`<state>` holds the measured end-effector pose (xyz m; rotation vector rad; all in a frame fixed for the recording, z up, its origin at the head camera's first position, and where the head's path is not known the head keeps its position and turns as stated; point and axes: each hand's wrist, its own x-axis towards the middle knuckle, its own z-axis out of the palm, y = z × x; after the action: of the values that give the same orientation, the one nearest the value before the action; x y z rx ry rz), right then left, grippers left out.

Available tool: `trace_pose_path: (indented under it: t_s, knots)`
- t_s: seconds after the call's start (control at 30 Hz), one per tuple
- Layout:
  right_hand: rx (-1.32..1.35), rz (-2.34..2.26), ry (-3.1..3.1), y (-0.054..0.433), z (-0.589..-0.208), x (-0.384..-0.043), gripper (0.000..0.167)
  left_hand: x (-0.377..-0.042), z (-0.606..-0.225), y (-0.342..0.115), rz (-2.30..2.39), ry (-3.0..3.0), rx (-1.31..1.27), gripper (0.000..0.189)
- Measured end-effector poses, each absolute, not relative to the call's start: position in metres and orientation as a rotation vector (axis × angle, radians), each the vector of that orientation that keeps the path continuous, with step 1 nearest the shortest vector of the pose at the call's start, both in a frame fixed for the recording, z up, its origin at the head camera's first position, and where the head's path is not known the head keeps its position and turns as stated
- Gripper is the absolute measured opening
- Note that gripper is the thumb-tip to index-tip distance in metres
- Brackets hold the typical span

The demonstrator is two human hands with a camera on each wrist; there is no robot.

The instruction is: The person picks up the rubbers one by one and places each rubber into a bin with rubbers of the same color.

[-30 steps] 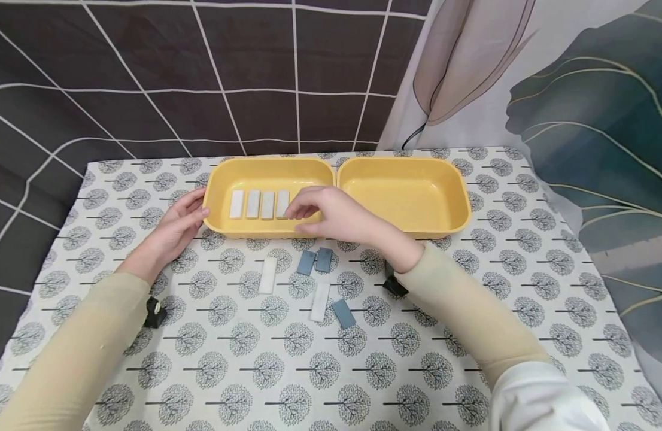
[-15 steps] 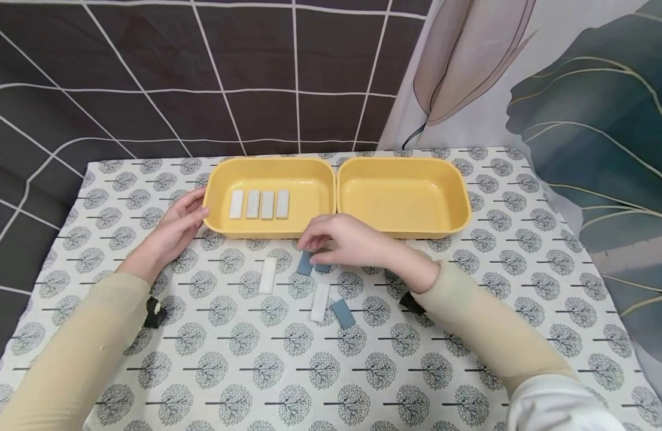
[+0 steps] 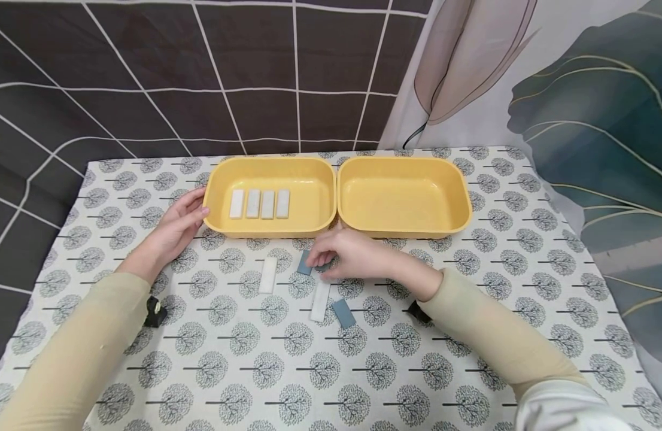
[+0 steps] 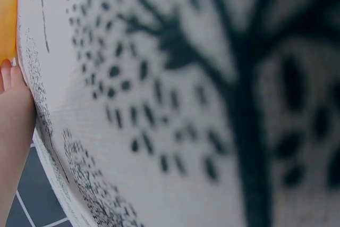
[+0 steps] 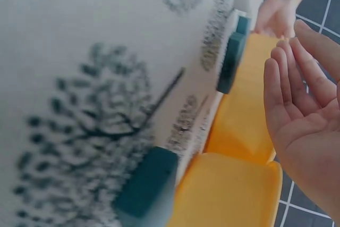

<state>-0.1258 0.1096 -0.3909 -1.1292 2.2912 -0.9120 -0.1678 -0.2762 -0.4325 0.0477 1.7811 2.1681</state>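
My left hand point(image 3: 177, 227) rests against the left end of the left yellow tray point(image 3: 324, 224), thumb at the rim and fingers along the outer wall. In that tray, several whitish rectangular tiles point(image 3: 236, 204) lie in a row. My right hand point(image 3: 355, 254) hovers over two blue tiles point(image 3: 304, 263) in front of the trays, partly hiding them. The right wrist view shows this hand point(image 5: 308, 110) with loosely extended fingers and nothing in them. Nearest to it on the cloth are a long white tile point(image 3: 320, 302) and another blue tile point(image 3: 343, 313). A second white tile point(image 3: 267, 275) lies further left.
A second yellow tray point(image 3: 403, 230) stands end to end with the first, on the right. The table is covered by a tree-patterned cloth point(image 3: 223, 383). A dark tile-patterned backdrop point(image 3: 245, 54) rises behind, with a leaf-print curtain point(image 3: 595, 120) at the right.
My right hand has moved from over the left tray towards the front, down to the blue tiles. My left hand and the row of tiles have not moved.
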Motion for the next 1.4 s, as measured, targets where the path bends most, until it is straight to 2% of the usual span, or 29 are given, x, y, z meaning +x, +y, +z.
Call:
trace_pose_path:
  t_s: [0.17, 0.43, 1.4]
  knots:
    - [-1.131, -0.867, 2.295, 0.111, -0.4, -0.126, 0.032, -0.168, -0.434, -0.277, 2.202, 1.759, 0.068, 0.057]
    - [-1.133, -0.82, 2.233, 0.111, -0.404, -0.124, 0.032, -0.169, -0.434, -0.277, 2.19, 1.778, 0.075, 0.057]
    - [-1.28, -0.674, 2.187, 0.106, -0.407, -0.119, 0.034, -0.168, -0.432, -0.276, 2.158, 1.784, 0.053, 0.072]
